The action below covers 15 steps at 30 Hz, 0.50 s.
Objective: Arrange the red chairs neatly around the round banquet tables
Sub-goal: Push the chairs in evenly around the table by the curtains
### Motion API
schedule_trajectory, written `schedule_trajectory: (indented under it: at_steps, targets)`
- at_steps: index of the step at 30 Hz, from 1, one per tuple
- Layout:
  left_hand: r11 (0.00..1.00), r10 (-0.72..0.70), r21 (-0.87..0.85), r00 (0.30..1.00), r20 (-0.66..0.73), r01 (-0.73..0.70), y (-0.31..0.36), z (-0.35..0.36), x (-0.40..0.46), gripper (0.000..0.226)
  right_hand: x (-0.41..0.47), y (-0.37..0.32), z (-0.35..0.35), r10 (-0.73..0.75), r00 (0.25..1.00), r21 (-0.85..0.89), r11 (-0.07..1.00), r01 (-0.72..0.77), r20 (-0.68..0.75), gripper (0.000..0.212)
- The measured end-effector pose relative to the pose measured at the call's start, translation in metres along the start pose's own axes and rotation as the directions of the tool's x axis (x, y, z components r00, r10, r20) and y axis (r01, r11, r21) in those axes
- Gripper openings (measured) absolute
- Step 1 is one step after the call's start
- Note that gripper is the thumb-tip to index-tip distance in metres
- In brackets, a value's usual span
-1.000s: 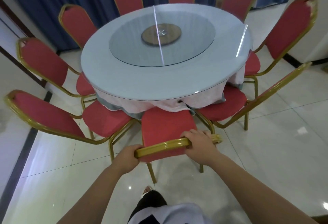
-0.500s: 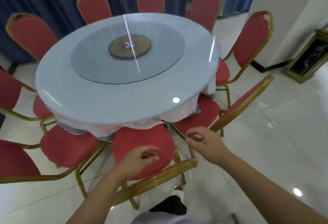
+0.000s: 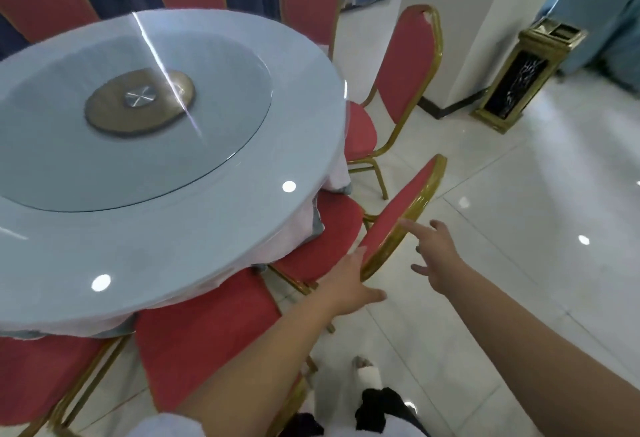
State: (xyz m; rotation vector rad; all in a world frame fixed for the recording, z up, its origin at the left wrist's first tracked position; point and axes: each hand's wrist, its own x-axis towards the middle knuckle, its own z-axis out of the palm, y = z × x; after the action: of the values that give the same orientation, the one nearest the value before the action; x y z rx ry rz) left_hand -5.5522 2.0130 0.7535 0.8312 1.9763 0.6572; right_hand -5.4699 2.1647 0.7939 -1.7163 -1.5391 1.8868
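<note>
- My left hand [image 3: 349,284] reaches toward the lower end of the gold-framed backrest of the red upholstered banquet chair [image 3: 398,215] at the right of the round counter [image 3: 173,228]. The fingers are spread and straight. They lie at the frame's lower corner; I cannot tell whether they touch it.
- My right hand [image 3: 434,253] sits just beside the outer edge of the same backrest, fingers spread and relaxed, the index finger extended toward the gold rail. This grip holds nothing.
- Task item location: the chair stands with its red seat [image 3: 322,242] partly under the counter rim, its backrest angled toward me. More red chairs ring the counter; one stands further right [image 3: 408,66], another directly below me [image 3: 207,336].
- Step in hand, as I judge it: take hold of the backrest at both ends, then square the chair to the counter.
- Recommended method: close one grip on each end of the top rail, thumbs behind. Apply even force to both sides so the chair does not twist. Align the seat front with the counter rim and match the gap of the neighbouring chairs.
- Edges: the seat corner is close to the seat of the chair below me. The pale tablecloth [image 3: 332,173] hangs near the seat; avoid trapping it.
- Open room: pale tiled floor [image 3: 519,263] lies open behind and to the right of the chair. A white pillar [image 3: 460,21] and a gold-trimmed bin [image 3: 519,80] stand well apart from it.
</note>
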Motion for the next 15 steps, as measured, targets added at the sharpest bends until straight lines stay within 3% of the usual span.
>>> schedule_trajectory:
  at_steps: [4,8,11,15]
  targets:
    - [0.995,-0.075,0.069,0.997,-0.035,0.077,0.015,0.017,0.039,0.088,0.046,-0.018,0.005,0.091,0.99,0.107,0.989,-0.102,0.106,0.1]
    - [0.981,-0.151,0.097,0.978,-0.142,0.166,0.03,0.025,0.064,0.088,0.077,-0.027,0.008,0.084,0.981,0.223,0.967,-0.123,0.177,0.08]
    - [0.983,-0.17,0.044,0.978,-0.124,0.176,0.041,0.028,0.077,0.092,0.089,-0.034,0.008,0.006,0.992,0.324,0.945,-0.048,0.128,0.088]
    - [0.98,-0.198,0.01,0.976,-0.085,0.2,0.057,0.044,0.087,0.095,0.099,-0.036,-0.012,-0.042,0.997,0.334,0.942,0.02,0.058,0.098]
